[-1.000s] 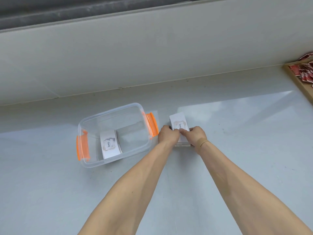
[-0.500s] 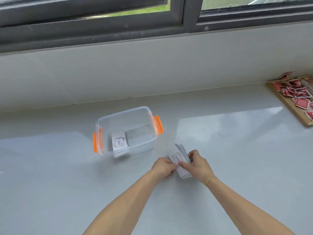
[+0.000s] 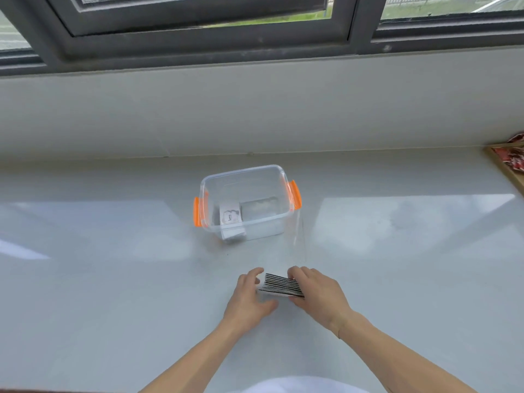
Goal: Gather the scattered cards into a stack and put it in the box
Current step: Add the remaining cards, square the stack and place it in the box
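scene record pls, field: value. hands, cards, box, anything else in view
stack of cards: on edge between the hands, on the near side of the box
right hand: grips the stack's right end
left hand: fingers relaxed at its left end
box: clear, orange latches, no lid, holds a card
tray: far right, red packets

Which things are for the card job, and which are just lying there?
For the job: stack of cards in the right hand, left hand beside it; clear box; card already inside.
Just lying about: wooden tray with red packets, far right.
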{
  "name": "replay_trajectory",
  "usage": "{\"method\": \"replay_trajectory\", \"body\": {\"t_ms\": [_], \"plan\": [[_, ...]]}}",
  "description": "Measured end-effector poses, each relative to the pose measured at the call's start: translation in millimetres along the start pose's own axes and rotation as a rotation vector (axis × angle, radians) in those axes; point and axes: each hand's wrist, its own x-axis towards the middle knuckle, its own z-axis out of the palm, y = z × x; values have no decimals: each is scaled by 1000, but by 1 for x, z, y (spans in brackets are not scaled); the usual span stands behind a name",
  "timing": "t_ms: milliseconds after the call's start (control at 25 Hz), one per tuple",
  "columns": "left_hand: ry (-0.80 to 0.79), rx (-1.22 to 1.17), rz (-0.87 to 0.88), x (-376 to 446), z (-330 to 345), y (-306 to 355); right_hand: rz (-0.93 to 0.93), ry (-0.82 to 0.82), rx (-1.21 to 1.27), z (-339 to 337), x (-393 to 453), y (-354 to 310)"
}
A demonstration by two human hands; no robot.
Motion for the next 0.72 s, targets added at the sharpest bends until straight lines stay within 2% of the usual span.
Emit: {"method": "replay_trajectory", "body": {"t_ms": [120,320,480,560,720], "plan": [[51,61,198,-9,-4,-4,-129,28,-43,4,7,-14],[260,516,507,-9,-3,-11,-202,103,-59,11,14,-22],[157,768,395,0,6,-19,-157,63,-84,26,9,-22],[147,775,370,3,7,-20,-131,101,-161,36,4,-26],[160,744,433,1,8,-21,-82,177,-308,45,6,-36]]}}
